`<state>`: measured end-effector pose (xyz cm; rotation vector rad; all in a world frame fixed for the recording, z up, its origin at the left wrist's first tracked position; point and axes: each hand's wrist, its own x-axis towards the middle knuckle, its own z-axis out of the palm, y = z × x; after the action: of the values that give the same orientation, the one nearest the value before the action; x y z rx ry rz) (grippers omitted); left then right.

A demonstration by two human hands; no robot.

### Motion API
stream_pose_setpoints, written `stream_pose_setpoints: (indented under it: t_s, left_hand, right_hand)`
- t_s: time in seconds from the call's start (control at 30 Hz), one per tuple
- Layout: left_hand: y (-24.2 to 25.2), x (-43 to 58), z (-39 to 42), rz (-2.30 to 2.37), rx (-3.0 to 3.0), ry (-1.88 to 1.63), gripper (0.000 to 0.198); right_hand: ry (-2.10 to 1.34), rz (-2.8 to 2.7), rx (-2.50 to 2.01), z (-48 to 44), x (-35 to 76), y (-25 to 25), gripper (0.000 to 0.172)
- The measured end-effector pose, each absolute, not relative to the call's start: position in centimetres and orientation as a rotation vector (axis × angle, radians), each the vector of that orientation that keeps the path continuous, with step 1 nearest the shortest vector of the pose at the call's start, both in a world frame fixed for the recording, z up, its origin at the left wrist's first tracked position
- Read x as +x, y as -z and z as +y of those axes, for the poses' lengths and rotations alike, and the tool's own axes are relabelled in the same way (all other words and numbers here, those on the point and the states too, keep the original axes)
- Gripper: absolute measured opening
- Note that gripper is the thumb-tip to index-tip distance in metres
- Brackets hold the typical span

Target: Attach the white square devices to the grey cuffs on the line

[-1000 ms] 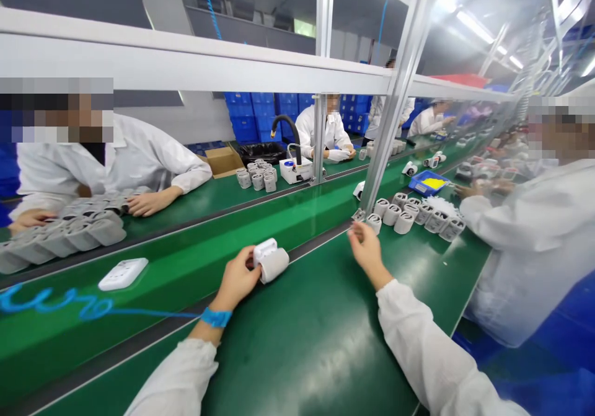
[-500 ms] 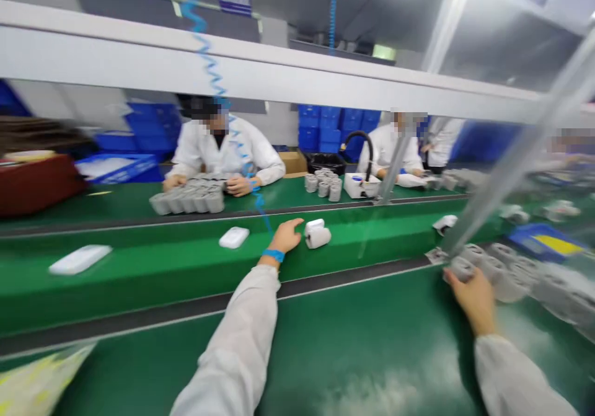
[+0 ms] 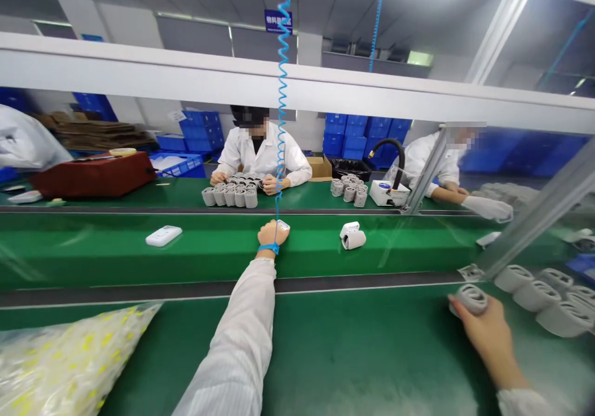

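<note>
My left hand (image 3: 273, 234), with a blue band at its wrist, is closed on a small white device (image 3: 283, 225) over the green belt (image 3: 209, 258). Just the device's end shows past my fingers. At the right, my right hand (image 3: 488, 326) grips a grey rolled cuff (image 3: 471, 299) above the near green table. More grey rolls (image 3: 564, 318) stand to the right of it. On the belt, another white device (image 3: 163, 235) lies to the left, and a grey roll (image 3: 354, 240) touches a white device (image 3: 349, 228) to the right.
Across the belt a person (image 3: 260, 149) handles grey rolls (image 3: 231, 194); another person (image 3: 430, 162) reaches right. A bag with yellow pieces (image 3: 74, 360) lies at the near left. A slanted metal post (image 3: 539, 205) rises at the right. A coiled blue cord (image 3: 282, 81) hangs down.
My left hand, open before, has closed on a white device. My right hand has drawn a grey roll away from the group. The view has turned left.
</note>
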<state>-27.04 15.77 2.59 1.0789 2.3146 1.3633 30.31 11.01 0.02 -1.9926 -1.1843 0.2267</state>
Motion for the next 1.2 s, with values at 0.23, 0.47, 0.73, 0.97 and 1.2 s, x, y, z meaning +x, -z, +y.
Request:
stream_pose_setpoints:
  t_s: [0.23,0.47,0.73,0.97,1.2]
  left_hand:
    - [-3.0,-19.4,11.9,1.603,1.014,-1.658,0.064]
    - [-1.1,-8.6,3.4,0.951,0.569,-1.698,0.032]
    - [-0.5,-5.2,0.2,1.068,0.615,-1.741,0.058]
    - [-0.8,-4.1,0.4,0.778,0.351,-1.672,0.047]
    - [-0.3,-4.0,-0.3,0.812,0.636,-1.667,0.053]
  right_hand:
    - [-0.600,-1.271,-1.547,6.3,21.2,0.0,0.074]
    - [-1.669,-0.913,-0.710,2.2,11.1,-0.9,0.045]
    - [-1.966,-0.811,-0.565,1.5,11.9,-1.6,0.046]
    - [-1.953,-0.964,-0.628,1.8,11.3,-0.8,0.050]
    - [-1.901,-0.983,-0.711,1.8,11.5,-0.8,0.047]
